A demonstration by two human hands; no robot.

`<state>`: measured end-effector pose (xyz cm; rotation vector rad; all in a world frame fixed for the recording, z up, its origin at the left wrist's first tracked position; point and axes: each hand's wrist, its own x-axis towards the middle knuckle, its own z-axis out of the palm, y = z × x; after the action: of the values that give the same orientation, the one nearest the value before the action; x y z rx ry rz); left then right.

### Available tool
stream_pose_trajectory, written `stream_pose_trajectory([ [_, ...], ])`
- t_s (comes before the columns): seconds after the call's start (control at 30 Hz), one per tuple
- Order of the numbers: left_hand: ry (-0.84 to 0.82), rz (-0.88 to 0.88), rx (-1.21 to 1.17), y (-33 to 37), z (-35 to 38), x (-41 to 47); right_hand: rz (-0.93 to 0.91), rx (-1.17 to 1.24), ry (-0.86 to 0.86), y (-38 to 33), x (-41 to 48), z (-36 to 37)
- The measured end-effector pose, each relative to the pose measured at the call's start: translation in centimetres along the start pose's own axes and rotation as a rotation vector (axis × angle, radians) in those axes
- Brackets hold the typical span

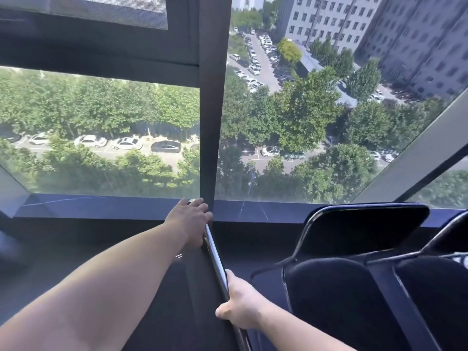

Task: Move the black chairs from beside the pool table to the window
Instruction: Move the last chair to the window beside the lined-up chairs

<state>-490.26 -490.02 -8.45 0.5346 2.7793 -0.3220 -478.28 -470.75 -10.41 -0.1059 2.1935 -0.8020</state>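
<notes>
Tubing (215, 254) of bright chrome, the frame edge of a black chair (192, 287), is held in two places by a person standing at a high window (101, 127). The left grip (188, 219) is closed over the tube's upper end, fingers (200, 206) curled across the top. It sits right at the dark blue sill (101, 206), at the foot of the window's dark upright (210, 122). The right grip (243, 310), nearer the camera and lower on the same tube, is wrapped around it with the thumb on the left side. Between the two forearms, just left of the tube, lies the held chair's black panel; whether it is seat or back cannot be told. To the right of the right grip, and apart from it, stands a second black chair (336, 307), its backrest (364, 229) on the sill side and its padded seat toward the camera. Farther right again, just beside the second, a third black chair (435, 300) is partly in view at the picture's edge. Beyond the left grip, through the glass, treetops (291, 117), parked cars (126, 144) and grey buildings (354, 21) lie far below in sunlight.
</notes>
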Motion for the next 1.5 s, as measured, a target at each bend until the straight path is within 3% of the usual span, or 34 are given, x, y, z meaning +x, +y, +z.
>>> stream_pose_trajectory([
  [0.17, -0.034, -0.145, -0.038, -2.8, -0.3, 1.1, -0.066, -0.171, 0.064, -1.7, 3.3, -4.2],
  [0.33, -0.065, -0.355, -0.131, -6.1, 0.7, 1.2, -0.082, -0.513, 0.409, -2.5, 4.4, -5.6],
  [0.43, -0.067, -0.361, -0.151, -6.4, 1.4, 1.2, -0.098, -0.730, 0.503, -1.4, 4.0, -3.1],
  [0.53, -0.066, -0.337, -0.162, -6.3, 1.4, 0.9, -0.094, -0.757, 0.559, -0.7, 3.9, -2.1],
  [0.73, -0.058, -0.284, -0.145, -7.0, 1.3, 0.5, -0.083, -0.739, 0.535, -1.2, 4.6, -3.5],
  [1.5, -0.081, -0.575, -0.093, -10.2, 1.5, 1.6, -0.321, -0.934, 0.473, -4.8, 14.7, -13.7],
])
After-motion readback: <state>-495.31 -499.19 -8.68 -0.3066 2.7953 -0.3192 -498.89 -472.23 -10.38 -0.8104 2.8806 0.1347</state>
